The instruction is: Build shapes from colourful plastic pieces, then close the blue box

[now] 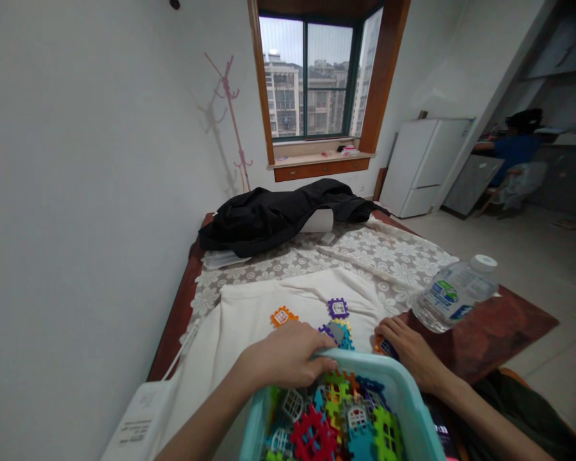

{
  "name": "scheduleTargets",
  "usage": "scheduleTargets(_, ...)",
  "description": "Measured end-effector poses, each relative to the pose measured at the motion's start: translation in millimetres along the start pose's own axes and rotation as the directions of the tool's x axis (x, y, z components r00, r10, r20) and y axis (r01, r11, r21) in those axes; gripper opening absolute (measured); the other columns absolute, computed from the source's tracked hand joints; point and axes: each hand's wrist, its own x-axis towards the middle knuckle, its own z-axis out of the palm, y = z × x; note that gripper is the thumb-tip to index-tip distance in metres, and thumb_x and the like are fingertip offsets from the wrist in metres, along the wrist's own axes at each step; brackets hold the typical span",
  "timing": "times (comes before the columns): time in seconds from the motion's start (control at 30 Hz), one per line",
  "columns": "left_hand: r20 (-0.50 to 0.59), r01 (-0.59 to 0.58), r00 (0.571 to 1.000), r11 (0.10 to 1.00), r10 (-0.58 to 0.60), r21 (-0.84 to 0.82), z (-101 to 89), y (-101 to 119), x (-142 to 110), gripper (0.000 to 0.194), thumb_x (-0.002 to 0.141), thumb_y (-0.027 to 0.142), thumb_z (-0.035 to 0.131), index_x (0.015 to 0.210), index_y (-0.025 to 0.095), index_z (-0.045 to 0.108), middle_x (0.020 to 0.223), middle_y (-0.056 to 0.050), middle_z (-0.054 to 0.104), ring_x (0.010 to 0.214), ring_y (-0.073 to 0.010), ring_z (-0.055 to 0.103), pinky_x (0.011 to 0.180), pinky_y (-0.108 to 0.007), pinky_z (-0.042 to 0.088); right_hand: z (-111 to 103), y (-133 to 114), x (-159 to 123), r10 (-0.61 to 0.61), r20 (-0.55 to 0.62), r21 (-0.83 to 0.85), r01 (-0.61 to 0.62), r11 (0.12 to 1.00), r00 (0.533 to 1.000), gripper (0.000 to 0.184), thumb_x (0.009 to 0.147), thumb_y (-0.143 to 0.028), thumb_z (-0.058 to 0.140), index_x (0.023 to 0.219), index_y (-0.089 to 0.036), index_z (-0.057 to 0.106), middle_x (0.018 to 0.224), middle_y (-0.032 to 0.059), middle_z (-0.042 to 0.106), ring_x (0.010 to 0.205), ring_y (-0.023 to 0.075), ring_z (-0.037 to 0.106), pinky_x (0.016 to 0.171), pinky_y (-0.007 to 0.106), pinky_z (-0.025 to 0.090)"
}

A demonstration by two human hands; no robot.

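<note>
My left hand [292, 352] is closed over the far rim of a light-blue plastic basket [413, 387], thumb on the inner side. Interlocking plastic building pieces fill the basket, among them a red gear-edged piece [313, 432] and a lime-green one [386, 434]. To the right, my right hand [406, 346] has its fingers curled over an orange window piece [380, 346], with something dark blue beside it, partly covered by the fingers. Beyond the basket lie an orange piece [283, 316], a purple piece [338, 308] and a joined cluster [338, 333] of purple, grey, yellow and blue.
A clear water bottle [454, 294] with a white cap stands right of my right hand. White cloth [249, 307] covers the near table, over a floral tablecloth [388, 250]. Black fabric [269, 214] lies at the back. A white box [137, 419] is at lower left. Another person sits far right.
</note>
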Motion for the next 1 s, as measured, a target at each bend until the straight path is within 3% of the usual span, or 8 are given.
scheduleTargets(0.23, 0.045, -0.046, 0.998, 0.996, 0.05, -0.082, -1.3, -2.5, -2.7, 0.016, 0.096, 0.039, 0.068, 0.093, 0.026, 0.075, 0.079, -0.001, 0.074, 0.078, -0.02, 0.069, 0.063, -0.027, 0.038, 3.3, 0.4, 12.8, -0.03, -0.048, -0.015, 0.029, 0.999, 0.998, 0.01, 0.093, -0.025, 0.06, 0.103, -0.021, 0.06, 0.102, 0.0077, 0.065, 0.087, 0.0227, 0.068, 0.076, 0.035, 0.055)
scheduleTargets(0.43, 0.04, -0.043, 0.998, 0.995, 0.047, -0.092, 0.5, -3.8, -2.1, 0.015, 0.096, 0.039, 0.068, 0.096, 0.027, 0.076, 0.082, 0.0, 0.076, 0.078, -0.0195, 0.068, 0.062, -0.026, 0.037, 9.7, -4.9, 15.9, -0.102, -0.071, -0.037, 0.1, 0.994, 0.992, 0.019, 0.097, -0.028, 0.061, 0.115, -0.022, 0.062, 0.114, 0.0102, 0.069, 0.103, 0.0257, 0.07, 0.088, 0.039, 0.059)
scheduleTargets(0.57, 0.044, -0.051, 0.998, 0.996, 0.054, -0.076, -0.5, -3.3, -1.7, 0.018, 0.096, 0.042, 0.068, 0.092, 0.026, 0.075, 0.081, -0.001, 0.075, 0.08, -0.0202, 0.069, 0.065, -0.026, 0.04, 16.0, 1.0, 6.3, -0.128, -0.151, -0.055, 0.121, 0.991, 0.98, 0.028, 0.094, -0.027, 0.066, 0.122, -0.022, 0.061, 0.121, 0.0131, 0.069, 0.1, 0.025, 0.073, 0.084, 0.036, 0.061)
scheduleTargets(0.7, 0.041, -0.065, 0.997, 0.995, 0.068, -0.077, -1.8, -2.8, -1.5, 0.018, 0.095, 0.041, 0.069, 0.09, 0.025, 0.075, 0.078, -0.001, 0.073, 0.078, -0.0197, 0.068, 0.064, -0.026, 0.041, 19.4, 4.2, 1.9, -0.14, -0.229, -0.06, 0.129, 0.99, 0.963, 0.025, 0.093, -0.024, 0.066, 0.117, -0.022, 0.063, 0.116, 0.0122, 0.07, 0.096, 0.0239, 0.074, 0.081, 0.034, 0.061)
scheduleTargets(1.0, 0.045, -0.08, 0.995, 0.994, 0.084, -0.079, 0.9, -5.1, -1.6, 0.019, 0.096, 0.042, 0.068, 0.092, 0.025, 0.076, 0.079, -0.001, 0.075, 0.078, -0.0197, 0.069, 0.064, -0.025, 0.042, 16.6, -0.3, 5.1, -0.153, -0.17, 0.039, 0.162, 0.986, 0.973, 0.031, 0.087, -0.017, 0.065, 0.117, -0.023, 0.063, 0.119, 0.0134, 0.069, 0.1, 0.025, 0.073, 0.084, 0.035, 0.062)
